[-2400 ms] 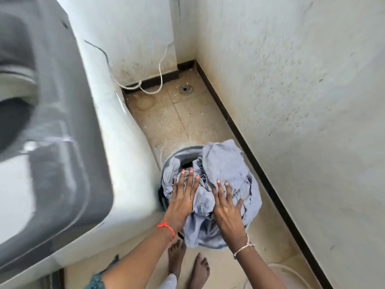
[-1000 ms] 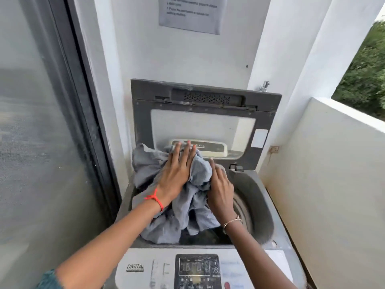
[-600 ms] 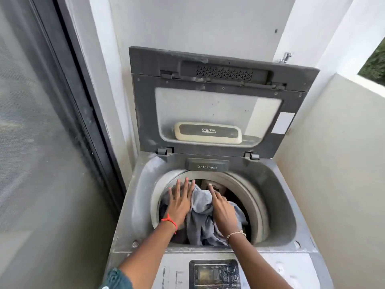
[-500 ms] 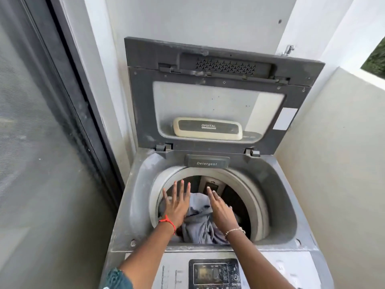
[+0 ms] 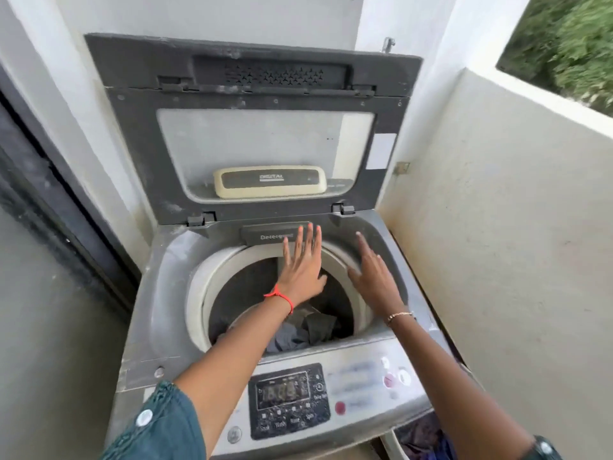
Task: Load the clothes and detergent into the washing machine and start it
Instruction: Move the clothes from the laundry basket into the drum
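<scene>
The grey top-loading washing machine [image 5: 156,293] stands in front of me with its lid [image 5: 252,127] raised upright. Grey clothes [image 5: 300,333] lie low inside the drum, partly hidden by my left forearm. My left hand [image 5: 303,263] hovers flat above the drum opening, fingers spread, empty, its fingertips over the drawer marked Detergent [image 5: 265,234]. My right hand [image 5: 373,273] hangs open and empty above the drum's right rim. The control panel [image 5: 290,400] with a display and buttons is at the near edge, under my arms.
A dark-framed glass door [image 5: 49,200] runs along the left. A low cream wall [image 5: 514,227] closes the right side, with greenery beyond. A bucket [image 5: 419,438] holding dark cloth shows at the bottom right, beside the machine.
The grey clothes went from the floor bucket into the drum. Both hands let go of them and rose above the opening, spread and empty. The view drifted right.
</scene>
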A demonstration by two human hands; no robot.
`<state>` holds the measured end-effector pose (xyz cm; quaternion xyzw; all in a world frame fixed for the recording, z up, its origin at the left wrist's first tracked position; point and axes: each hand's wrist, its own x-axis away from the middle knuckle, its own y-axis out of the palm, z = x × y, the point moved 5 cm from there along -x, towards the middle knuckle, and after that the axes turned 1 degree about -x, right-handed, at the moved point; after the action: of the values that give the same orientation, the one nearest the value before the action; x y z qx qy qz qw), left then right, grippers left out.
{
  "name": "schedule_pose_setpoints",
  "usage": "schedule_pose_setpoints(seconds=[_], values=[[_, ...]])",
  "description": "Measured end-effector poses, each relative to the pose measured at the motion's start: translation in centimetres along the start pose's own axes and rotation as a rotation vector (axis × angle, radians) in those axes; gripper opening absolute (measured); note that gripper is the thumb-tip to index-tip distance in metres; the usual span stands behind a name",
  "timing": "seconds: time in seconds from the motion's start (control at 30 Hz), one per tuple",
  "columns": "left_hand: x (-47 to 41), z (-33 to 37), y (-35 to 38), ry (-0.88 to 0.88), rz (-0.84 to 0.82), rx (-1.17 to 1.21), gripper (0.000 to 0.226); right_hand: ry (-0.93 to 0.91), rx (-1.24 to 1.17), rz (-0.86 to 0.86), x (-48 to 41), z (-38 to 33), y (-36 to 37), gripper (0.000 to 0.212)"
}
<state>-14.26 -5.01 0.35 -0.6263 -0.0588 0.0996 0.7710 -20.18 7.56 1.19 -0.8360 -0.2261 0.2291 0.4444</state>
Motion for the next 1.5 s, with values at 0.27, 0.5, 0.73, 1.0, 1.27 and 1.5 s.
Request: schedule_pose_setpoints(seconds=[0.27, 0.5, 0.73, 1.0, 1.27, 1.5], values=[[-4.2, 21.4, -0.1, 0.264, 0.057, 0.235, 0.088, 0.355, -0.072, 0.455, 9.4, 16.3, -13.3, 0.054], [-5.0, 35.2, 9.9, 0.321, -0.097, 0.308, 0.086, 0.572, -0.047, 0.285, 19.8, 30.9, -11.0, 0.054], [-2.2, 34.7, 28.8, 0.118, -0.321, 0.253, 0.081, 0.570, -0.036, -0.034, 27.3, 42.0, -1.0, 0.064], [2.7, 28.4, 50.4, 0.137, -0.505, -0.115, 0.134, 0.339, 0.173, -0.411, 30.6, 50.3, 15.7, 0.127], [1.4, 24.0, 66.5, 0.233, -0.617, -0.365, 0.136, 0.198, 0.261, -0.551, 31.4, 56.9, 29.7, 0.132], [0.0, 19.7, 73.5, 0.248, -0.610, -0.515, 0.124, 0.216, 0.363, -0.548, 30.6, 61.2, 37.4, 0.126]])
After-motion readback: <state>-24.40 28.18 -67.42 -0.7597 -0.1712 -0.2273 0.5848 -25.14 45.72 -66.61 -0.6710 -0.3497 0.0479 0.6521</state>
